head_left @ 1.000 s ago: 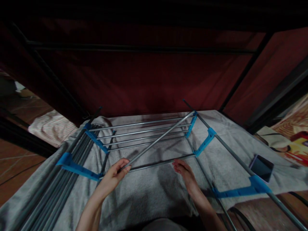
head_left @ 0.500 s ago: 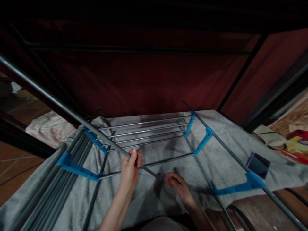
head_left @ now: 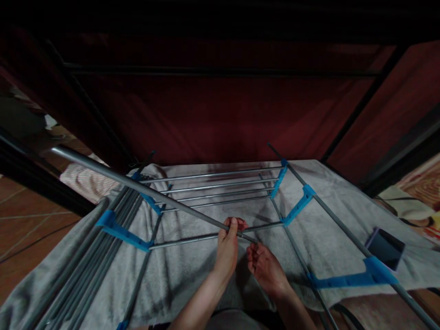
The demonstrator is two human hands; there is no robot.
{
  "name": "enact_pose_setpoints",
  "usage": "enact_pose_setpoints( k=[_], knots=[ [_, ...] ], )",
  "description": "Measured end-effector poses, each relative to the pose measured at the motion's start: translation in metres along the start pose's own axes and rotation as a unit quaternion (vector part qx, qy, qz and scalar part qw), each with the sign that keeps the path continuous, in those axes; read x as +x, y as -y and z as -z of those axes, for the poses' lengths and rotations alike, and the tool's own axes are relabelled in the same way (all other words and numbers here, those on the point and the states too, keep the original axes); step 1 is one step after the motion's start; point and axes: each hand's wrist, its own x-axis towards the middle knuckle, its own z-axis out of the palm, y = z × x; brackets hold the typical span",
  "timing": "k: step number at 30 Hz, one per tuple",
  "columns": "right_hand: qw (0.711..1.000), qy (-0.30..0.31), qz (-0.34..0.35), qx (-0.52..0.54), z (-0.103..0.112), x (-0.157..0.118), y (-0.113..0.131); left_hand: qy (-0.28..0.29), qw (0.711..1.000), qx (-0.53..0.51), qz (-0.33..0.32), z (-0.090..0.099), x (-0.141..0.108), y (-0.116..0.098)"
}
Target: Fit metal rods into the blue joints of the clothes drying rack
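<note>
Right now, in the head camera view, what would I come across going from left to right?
Bundle of grey rods, left hand, right hand, angled blue bracket, dark flat device with a pale edge.

Phone [head_left: 385, 248] lying on grey blanket [head_left: 182, 270], over at right! Red panel [head_left: 223, 119] rising behind, black bar [head_left: 223, 72] across it. Striped cloth [head_left: 79, 181] out left, thin cord [head_left: 41, 239] trailing over tiled floor [head_left: 30, 222].
</note>
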Motion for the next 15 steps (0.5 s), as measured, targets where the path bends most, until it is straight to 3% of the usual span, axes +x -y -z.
enact_pose_setpoints(
  k=[3, 6, 11, 15],
  knots=[
    [0.999, 0.019, -0.021, 0.035, 0.001, -0.001, 0.0, 0.003, 0.999, -0.046, 0.016, -0.004, -0.006, 0.0],
    [0.995, 0.034, 0.025, 0.092, -0.001, -0.003, 0.007, 0.023, 0.998, -0.056, 0.034, -0.006, -0.016, 0.004],
    [0.99, -0.024, 0.092, 0.109, 0.011, 0.003, 0.034, 0.04, 0.998, 0.044, 0.021, 0.001, -0.021, 0.003],
    [0.98, -0.063, 0.147, 0.115, 0.034, 0.004, 0.063, -0.003, 0.999, 0.032, 0.02, 0.014, -0.013, -0.009]
  ],
)
